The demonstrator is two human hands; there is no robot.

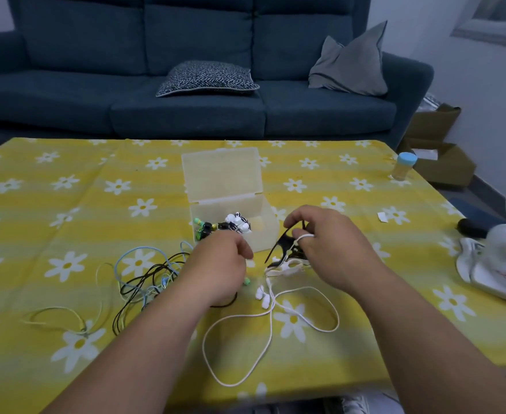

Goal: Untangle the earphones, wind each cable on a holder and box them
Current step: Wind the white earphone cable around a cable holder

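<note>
Right hand (332,249) pinches the black holder (286,242) at its nine o'clock, white cable (271,333) trailing toward six; left hand (220,264) curled, contents seemingly hidden.

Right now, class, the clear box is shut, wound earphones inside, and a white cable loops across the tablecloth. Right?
No: the head view shows the clear box open, with wound earphones inside, and a white cable loops across the tablecloth.

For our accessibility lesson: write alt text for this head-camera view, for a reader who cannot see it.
The right hand pinches a black holder, with a white earphone cable looped over one finger, above a yellow daisy tablecloth. The left hand curls beside a tangle of cables, in front of an open translucent box holding wound earphones.
</note>
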